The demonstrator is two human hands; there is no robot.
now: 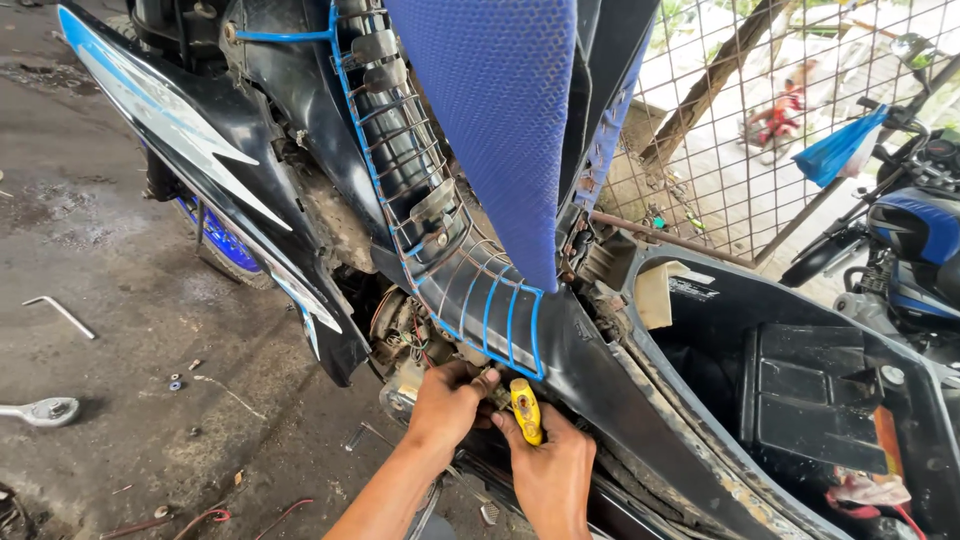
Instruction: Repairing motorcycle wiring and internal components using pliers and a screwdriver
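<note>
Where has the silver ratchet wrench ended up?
In the head view, the ratchet wrench lies on the concrete floor at the far left edge, below the bent hex key and left of the scooter.
</note>
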